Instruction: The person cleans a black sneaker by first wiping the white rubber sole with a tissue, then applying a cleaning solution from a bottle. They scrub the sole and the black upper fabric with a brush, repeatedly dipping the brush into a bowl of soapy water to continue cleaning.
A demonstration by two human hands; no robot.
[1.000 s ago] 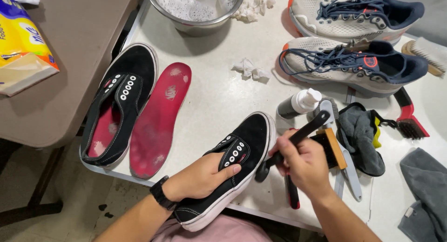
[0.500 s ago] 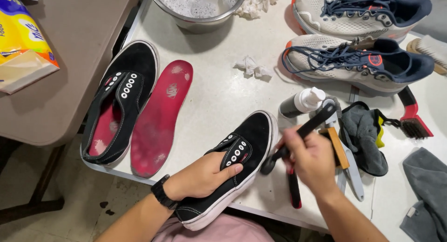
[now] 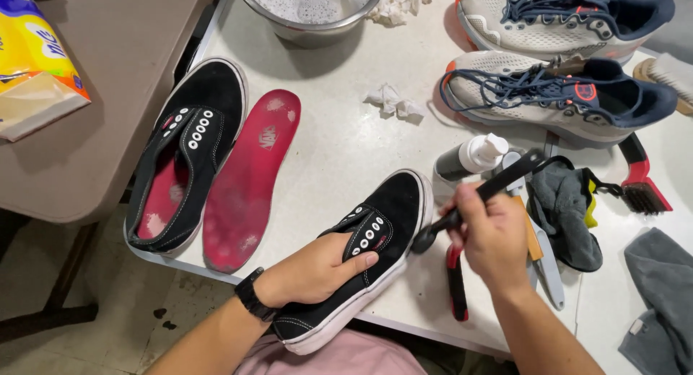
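The left hand steadies the black shoe (fingers tucked inside) while the right hand, fingers clamped, angles a black brush at it.

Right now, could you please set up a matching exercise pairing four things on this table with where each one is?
Things:
1. red insole
2. steel bowl
3. black brush
4. black slip-on shoe

Places:
A. held in the right hand
B. top edge of the table, holding foamy water
C. under the left hand
D. lying flat beside the other black shoe

Pairs: 1-D, 2-B, 3-A, 4-C
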